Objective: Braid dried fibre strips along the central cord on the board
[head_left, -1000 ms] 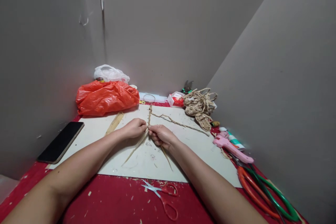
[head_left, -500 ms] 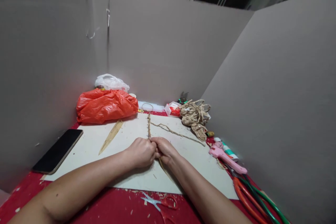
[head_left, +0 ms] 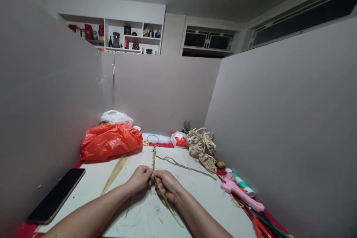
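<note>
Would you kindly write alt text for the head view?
Both hands, left hand and right hand, pinch a braided straw strand on a white board. An orange bag, phone and pink glue gun lie around.

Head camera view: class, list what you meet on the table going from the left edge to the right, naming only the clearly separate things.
black phone → orange plastic bag → left hand → right hand, both pinching the straw braid → coil of twine → pink glue gun
</note>
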